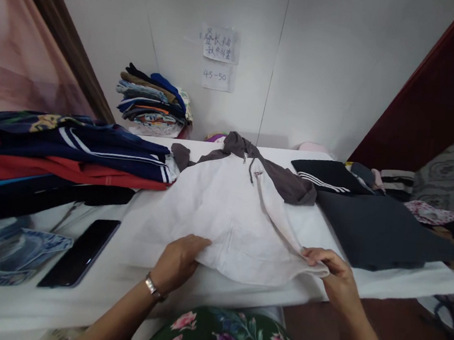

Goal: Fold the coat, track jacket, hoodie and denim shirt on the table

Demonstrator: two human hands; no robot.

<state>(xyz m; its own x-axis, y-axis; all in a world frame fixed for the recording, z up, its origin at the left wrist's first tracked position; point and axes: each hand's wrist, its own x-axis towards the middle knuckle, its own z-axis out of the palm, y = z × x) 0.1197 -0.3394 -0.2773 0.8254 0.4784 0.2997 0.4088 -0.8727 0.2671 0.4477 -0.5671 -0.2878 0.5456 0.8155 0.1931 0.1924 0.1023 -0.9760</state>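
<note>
A white zip jacket (222, 208) with a dark grey hood and grey sleeves lies spread on the white-covered table, its hood toward the wall and its hem toward me. My left hand (181, 255), a watch on its wrist, is closed on the hem left of the zip. At the hem's right corner, my right hand (329, 265) pinches the edge and lifts it slightly. Both sleeves lie out to the sides near the hood, the right one partly folded. The fingertips of my left hand are partly hidden by the cloth.
On the left lie stacked clothes (71, 156), a black phone (80, 251) and a denim garment (5, 256). Behind stands a tall pile of folded clothes (153, 100). To the right are a dark grey folded garment (381, 227) and a black striped one (329, 174).
</note>
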